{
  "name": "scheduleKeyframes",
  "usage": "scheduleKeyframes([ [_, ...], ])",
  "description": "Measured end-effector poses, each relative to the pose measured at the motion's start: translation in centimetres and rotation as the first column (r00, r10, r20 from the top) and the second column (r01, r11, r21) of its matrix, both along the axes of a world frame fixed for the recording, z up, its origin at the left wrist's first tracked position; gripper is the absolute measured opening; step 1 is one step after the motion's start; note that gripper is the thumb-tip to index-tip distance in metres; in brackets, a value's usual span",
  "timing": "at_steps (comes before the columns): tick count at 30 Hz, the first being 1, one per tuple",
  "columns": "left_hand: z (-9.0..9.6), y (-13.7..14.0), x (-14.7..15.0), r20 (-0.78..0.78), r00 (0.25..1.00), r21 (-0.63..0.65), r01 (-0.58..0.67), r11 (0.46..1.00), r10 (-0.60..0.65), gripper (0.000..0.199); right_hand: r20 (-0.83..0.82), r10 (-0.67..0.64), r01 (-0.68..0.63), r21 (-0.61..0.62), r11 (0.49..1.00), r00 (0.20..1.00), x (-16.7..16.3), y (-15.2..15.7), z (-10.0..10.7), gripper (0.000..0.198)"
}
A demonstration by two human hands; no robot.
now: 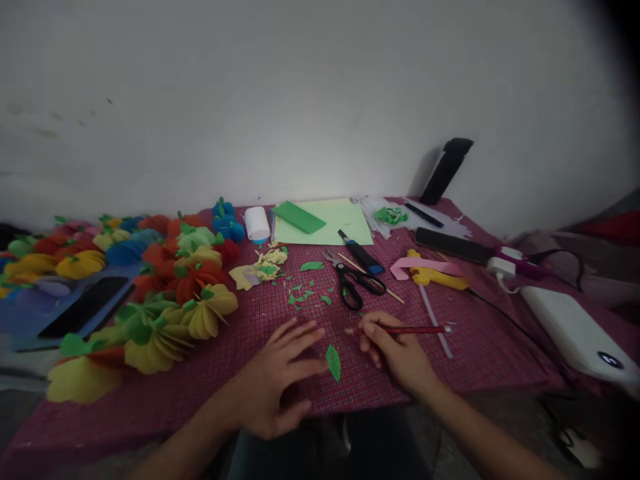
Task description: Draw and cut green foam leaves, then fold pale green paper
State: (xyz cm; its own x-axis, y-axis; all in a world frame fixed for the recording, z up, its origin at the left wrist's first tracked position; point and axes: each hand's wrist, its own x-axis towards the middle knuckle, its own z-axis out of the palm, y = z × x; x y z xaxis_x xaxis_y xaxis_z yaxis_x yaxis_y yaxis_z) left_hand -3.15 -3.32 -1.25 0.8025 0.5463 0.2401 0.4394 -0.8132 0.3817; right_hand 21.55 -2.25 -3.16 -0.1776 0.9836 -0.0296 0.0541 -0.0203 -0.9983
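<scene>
My right hand (pixel 393 347) is closed around a red pencil (pixel 417 329), whose tip points left over the cloth. My left hand (pixel 283 377) hovers or rests with its fingers spread; nothing is in it. Just right of its fingertips lies a green paper leaf (pixel 333 362) with lines marked on it. Beyond the hands, black-handled scissors (pixel 353 280) lie partly open beside a wooden stick (pixel 390 288) and a utility knife (pixel 361 252). Another green paper leaf (pixel 311 266) is farther back among small green paper scraps (pixel 297 293).
Several coloured paper pumpkins (pixel 205 310) crowd the left side, near a dark phone (pixel 85 307). A yellow glue gun (pixel 440 277) with its cable, a pink strip (pixel 400 268) and a white power bank (pixel 575 330) occupy the right. Green paper (pixel 300 217) lies by the wall.
</scene>
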Motion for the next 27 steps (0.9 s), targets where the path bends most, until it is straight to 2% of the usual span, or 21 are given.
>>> scheduleKeyframes([
  [3,-0.8,0.6,0.0,0.149,0.971,0.107,-0.202,0.974,0.185,0.028,-0.080,-0.074,0.081,0.084,0.993,0.994,-0.2,0.2,0.2,0.022],
  [6,-1.2,1.3,0.1,0.191,0.932,0.135,-0.336,0.932,0.308,0.022,-0.122,-0.120,0.136,0.133,0.982,0.985,-0.3,0.4,0.1,0.026],
  [12,0.2,1.1,0.9,0.062,0.879,0.026,-0.476,0.879,0.473,0.018,-0.166,-0.121,0.147,0.150,0.978,0.979,-0.4,1.1,-0.8,0.025],
  [16,0.8,0.6,1.9,-0.009,0.901,-0.049,-0.434,0.900,0.434,0.024,-0.169,-0.076,0.103,0.159,0.982,0.983,-0.5,1.4,-1.2,0.022],
  [21,0.6,0.4,3.1,-0.123,0.932,-0.085,-0.351,0.932,0.340,0.039,-0.159,-0.035,0.064,0.183,0.981,0.987,-0.5,1.0,-1.0,0.019],
  [27,0.8,1.1,3.9,-0.213,0.940,-0.087,-0.290,0.953,0.267,0.037,-0.134,-0.008,0.038,0.221,0.975,0.991,-0.6,0.7,-0.5,0.017],
])
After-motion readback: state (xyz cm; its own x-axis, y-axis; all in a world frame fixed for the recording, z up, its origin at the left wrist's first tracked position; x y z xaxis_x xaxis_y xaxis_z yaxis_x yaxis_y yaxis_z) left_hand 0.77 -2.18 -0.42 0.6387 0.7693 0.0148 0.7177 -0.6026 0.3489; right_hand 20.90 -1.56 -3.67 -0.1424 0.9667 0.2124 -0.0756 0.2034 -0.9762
